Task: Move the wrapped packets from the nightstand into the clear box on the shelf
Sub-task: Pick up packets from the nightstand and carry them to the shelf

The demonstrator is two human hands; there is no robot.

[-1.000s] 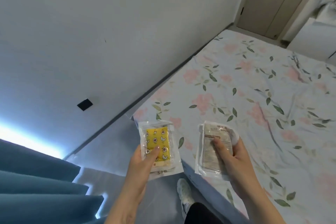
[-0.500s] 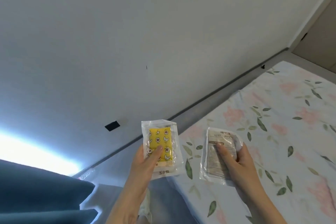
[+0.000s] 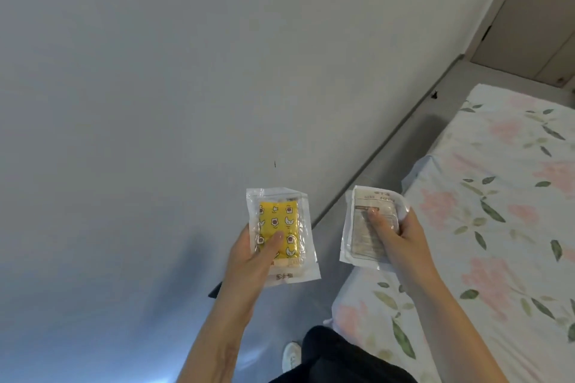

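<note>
- Head view looks down past both forearms toward a plain pale wall and a strip of grey floor beside a bed.
- Left hand holds a clear wrapped packet with a yellow patterned insert; the thumb lies across the front of the yellow part and the fingers are behind it.
- Right hand holds a second wrapped packet, white with printed text, thumb pressed on its face, fingers curled round its right edge.
- Both packets are held up in the air, side by side and apart, in front of the wall and the floor strip.
- Bed with a floral sheet fills the right side.
- Below, a dark trouser leg and a white shoe show between the arms.
- Neither the nightstand nor the clear box is in sight.
</note>
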